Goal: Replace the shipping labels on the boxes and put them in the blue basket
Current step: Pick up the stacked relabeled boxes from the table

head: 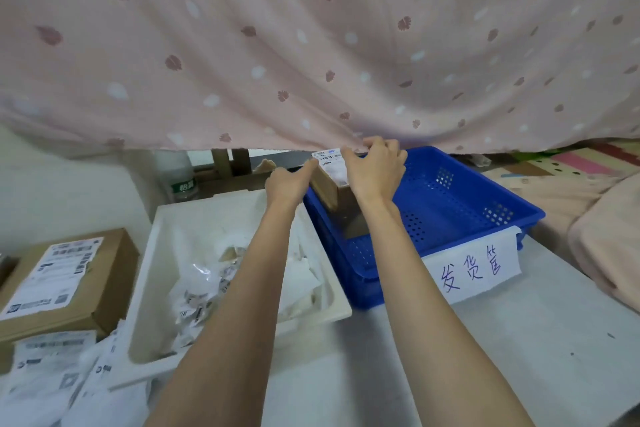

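We hold a cardboard box [341,196] over the far left corner of the blue basket [450,204], with both arms stretched forward. The box is tilted, its lower end down inside the basket and its upper end raised toward the pink curtain [311,45].

Our right hand [375,172] grasps the upper right edge of the box; the fingers curl over its far end and the thumb lies on the near face. Our left hand [289,182] is at the upper left corner of the box, fingertips touching the edge; we cannot tell whether these fingers wrap the box or only press against it. A white shipping label [329,161] shows on the box between the two sets of fingertips, just beside the right thumb.

A paper sign [474,267] with handwritten characters hangs on the near wall of the basket, below the right wrist. Left of the left forearm sits a white tray [156,270] holding torn label scraps [197,305]. Farther left, well apart from both hands, a second cardboard box [114,274] lies flat with a label on top, and loose label sheets [52,374] lie in front of it. A plastic bottle [178,173] stands beyond the tray.
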Demonstrator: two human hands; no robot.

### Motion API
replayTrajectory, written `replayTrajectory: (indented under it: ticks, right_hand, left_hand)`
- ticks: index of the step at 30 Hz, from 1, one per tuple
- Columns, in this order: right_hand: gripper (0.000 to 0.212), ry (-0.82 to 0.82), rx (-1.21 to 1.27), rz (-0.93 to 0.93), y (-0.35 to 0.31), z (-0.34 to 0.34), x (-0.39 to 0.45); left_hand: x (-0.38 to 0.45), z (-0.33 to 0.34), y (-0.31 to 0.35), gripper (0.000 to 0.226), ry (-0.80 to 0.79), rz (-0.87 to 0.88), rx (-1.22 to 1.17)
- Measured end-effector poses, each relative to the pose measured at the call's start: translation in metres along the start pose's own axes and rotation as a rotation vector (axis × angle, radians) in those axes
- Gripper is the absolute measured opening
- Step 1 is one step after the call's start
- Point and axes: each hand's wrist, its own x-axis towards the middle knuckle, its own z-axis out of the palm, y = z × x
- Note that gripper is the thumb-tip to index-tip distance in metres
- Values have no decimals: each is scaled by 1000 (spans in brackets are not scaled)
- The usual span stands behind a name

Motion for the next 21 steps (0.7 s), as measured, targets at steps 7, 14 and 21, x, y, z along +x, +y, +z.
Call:
replayTrajectory:
  ticks: [7, 14, 21]
  right_hand:
    - [33, -323, 371, -26, -92, 16, -78]
    - [58, -811, 401, 110, -160, 87, -196]
    - [43, -911, 115, -38, -178, 139, -268]
  left_hand:
    - [-42, -154, -10, 61, 150, 4, -1]
    - [-99, -303, -93, 42, 296, -182, 103]
    - [-125, -355, -141, 75, 354, -244, 208]
